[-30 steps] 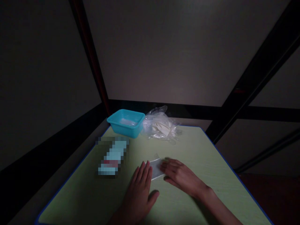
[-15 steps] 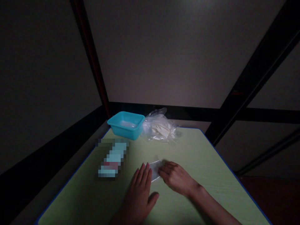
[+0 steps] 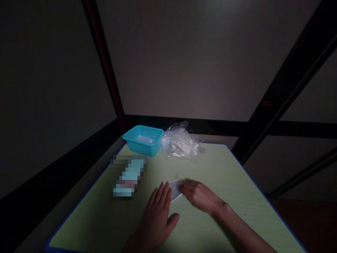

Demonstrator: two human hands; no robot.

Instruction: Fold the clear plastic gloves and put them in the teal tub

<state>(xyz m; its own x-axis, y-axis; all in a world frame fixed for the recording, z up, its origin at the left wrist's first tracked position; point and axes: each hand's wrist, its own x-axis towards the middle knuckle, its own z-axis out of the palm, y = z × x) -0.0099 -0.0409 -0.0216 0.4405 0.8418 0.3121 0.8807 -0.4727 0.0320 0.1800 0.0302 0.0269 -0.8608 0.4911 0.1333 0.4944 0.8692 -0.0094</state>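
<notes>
A small, flat, translucent plastic bag with pale edges lies on the table between my two hands. My left hand rests flat, fingers stretched out and thumb apart, with its fingertips over the bag's left end. At the right end, my right hand has its fingers curled together on the bag's edge. The fingertips of that hand are partly hidden, and so is the part of the bag under them. Beyond the hands, a thin clear flap sticks up from the bag's far side.
A turquoise plastic basket stands at the table's far left, with some clear plastic inside. Beside it sits a crumpled clear bag holding whitish pieces. A pixelated light-blue item lies at left. The green table has blue edging; walls stand behind and left.
The view has shifted slightly. Both hands keep nearly the same places on the small plastic bag, whose visible near edge now looks a little more curved.
</notes>
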